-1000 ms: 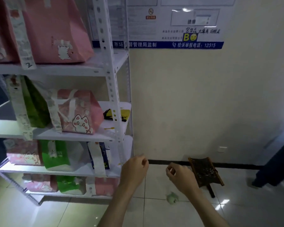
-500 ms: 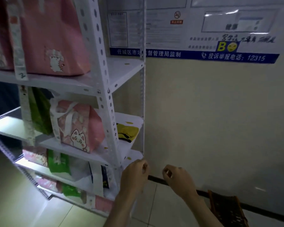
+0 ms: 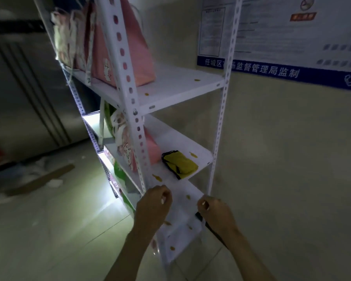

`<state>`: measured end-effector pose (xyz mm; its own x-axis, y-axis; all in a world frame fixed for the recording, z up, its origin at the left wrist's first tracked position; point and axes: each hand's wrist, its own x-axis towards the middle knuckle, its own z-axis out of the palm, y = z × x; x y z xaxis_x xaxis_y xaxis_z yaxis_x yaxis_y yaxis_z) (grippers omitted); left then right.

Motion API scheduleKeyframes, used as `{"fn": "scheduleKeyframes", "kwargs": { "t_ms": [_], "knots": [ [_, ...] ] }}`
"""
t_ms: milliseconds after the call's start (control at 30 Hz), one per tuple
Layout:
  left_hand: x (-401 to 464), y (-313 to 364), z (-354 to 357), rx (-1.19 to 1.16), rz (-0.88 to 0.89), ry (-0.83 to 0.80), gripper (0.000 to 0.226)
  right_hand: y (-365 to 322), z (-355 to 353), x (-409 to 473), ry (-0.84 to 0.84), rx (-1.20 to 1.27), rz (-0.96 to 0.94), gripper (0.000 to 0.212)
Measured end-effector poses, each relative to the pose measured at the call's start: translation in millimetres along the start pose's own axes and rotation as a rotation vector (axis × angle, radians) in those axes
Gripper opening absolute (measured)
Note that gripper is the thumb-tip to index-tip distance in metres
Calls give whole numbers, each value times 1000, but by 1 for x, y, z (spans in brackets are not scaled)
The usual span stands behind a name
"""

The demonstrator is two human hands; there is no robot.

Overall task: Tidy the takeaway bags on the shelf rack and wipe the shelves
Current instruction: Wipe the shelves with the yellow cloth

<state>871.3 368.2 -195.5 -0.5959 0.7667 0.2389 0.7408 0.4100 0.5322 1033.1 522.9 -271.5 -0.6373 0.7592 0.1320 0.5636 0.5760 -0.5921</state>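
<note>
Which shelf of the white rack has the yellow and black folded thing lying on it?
The second shelf from the top. The yellow and black folded thing lies near its right end, beside a pink cat bag. The top shelf holds only pink bags.

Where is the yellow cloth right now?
In the head view, the yellow cloth lies on the middle shelf near its right end, just right of the pink cat bag and above both hands.
</note>
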Motion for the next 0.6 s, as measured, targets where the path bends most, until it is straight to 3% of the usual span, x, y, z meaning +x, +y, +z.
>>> {"fn": "scheduleKeyframes", "kwargs": {
  "t_ms": [233, 367, 500, 600],
  "knots": [
    [11, -19, -30, -51, -155, 231, 8, -30, 17, 72, -36, 34, -151, 22],
    [35, -29, -42, -182, -203, 367, 33, -47, 29, 114, -44, 126, -222, 16],
    [70, -18, -59, -577, -237, 376, 43, -55, 42, 156, 90, 65, -362, 44],
    [91, -13, -68, -669, -148, 331, 51, -42, 60, 183, 101, -83, -361, 16]
  ]
}}
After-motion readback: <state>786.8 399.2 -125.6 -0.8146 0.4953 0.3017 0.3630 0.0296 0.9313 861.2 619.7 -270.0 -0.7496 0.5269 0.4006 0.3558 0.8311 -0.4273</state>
